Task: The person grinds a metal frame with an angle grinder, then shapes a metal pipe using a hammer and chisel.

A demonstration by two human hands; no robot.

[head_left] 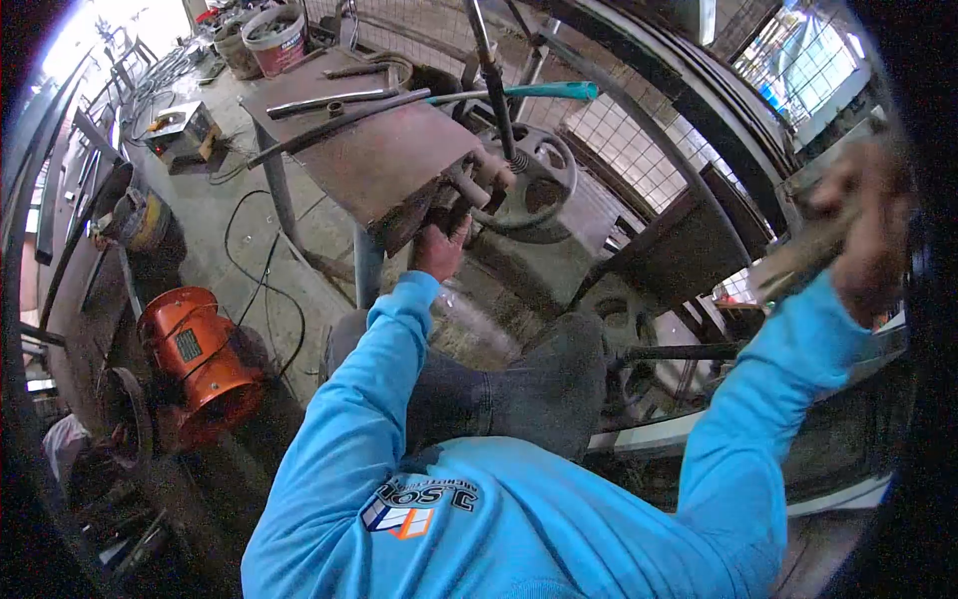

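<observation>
My left hand (439, 252) reaches to the front corner of a brown metal worktable (369, 165), its fingers closed beneath a short round metal bar end (467, 188). Dark metal partly hides those fingertips. My right hand (870, 235) is raised far out to the right, smeared by motion, its fingers curled round a blurred brownish object (803, 258) whose kind I cannot tell. Just beyond my left hand stands a spoked handwheel (559, 195). Across the tabletop lie a long dark rod (339, 127) and a shorter metal tube (324, 103).
An orange cylindrical blower (205, 354) stands on the floor at left, near black cables (289, 299). Behind it are a metal box (185, 135) and a bucket (140, 220). A white tub (274, 40) sits beyond the table. A teal tube (554, 91) extends past its far edge.
</observation>
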